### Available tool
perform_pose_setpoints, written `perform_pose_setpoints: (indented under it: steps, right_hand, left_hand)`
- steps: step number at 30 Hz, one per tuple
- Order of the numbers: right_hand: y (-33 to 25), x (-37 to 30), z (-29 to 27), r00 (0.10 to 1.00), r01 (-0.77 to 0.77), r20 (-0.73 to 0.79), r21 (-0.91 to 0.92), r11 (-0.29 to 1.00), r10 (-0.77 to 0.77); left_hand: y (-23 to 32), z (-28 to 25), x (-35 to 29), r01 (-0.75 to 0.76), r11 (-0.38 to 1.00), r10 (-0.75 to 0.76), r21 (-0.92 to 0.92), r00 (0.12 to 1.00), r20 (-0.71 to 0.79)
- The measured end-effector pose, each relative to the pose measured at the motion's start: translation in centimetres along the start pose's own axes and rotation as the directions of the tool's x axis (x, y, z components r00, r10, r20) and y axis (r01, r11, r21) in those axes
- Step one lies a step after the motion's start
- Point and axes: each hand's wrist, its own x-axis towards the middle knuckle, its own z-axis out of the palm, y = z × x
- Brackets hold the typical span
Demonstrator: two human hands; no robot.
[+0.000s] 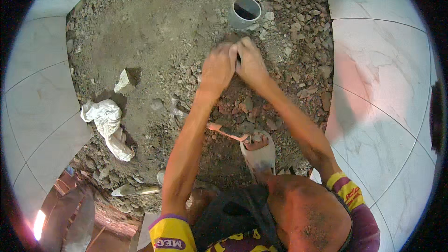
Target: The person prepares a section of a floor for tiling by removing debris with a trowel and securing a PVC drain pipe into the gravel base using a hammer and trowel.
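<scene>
My left hand [218, 67] and my right hand [252, 64] are pressed together over the broken rubble, knuckles up. Fingers on both are curled inward, and a little motion blur softens them. Whatever lies between them is hidden; only a small dark gap shows. Just beyond the fingertips, a grey plastic pipe [236, 20] stands upright in the ground, its round mouth open and dark inside. Under my left forearm lies what looks like a hammer, with a metal head [177, 108] and a worn wooden handle [228, 132] pointing toward my sandalled foot [257, 145].
A crumpled white bag or cloth [108, 128] and a pale angular chunk [123, 82] lie on the dirt at left. Lower left rests a trowel [125, 190]. Glossy pale tiles [380, 65] border the dug ground on both sides. Loose stones [303, 28] cover the right.
</scene>
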Motion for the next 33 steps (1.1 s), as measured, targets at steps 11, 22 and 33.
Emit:
perform_pose_setpoints:
  steps: [11,22,33]
  right_hand:
    - [4.7,2.8,-3.8,0.985,0.122,-0.098,-0.187,0.975,-0.142]
    - [2.6,2.1,0.5,0.990,0.052,-0.125,-0.104,0.993,-0.065]
    - [-14.1,-12.9,-11.3,0.665,-0.291,0.733,0.432,0.853,-0.144]
  left_hand:
    - [1.2,-12.7,-12.3,-0.210,0.926,0.049,0.315,0.892,0.449]
    - [-3.2,-10.9,-18.2,-0.542,0.670,0.298,0.508,0.823,0.484]
    - [6.5,-17.1,-14.9,-0.639,0.597,0.477,0.485,0.769,0.425]
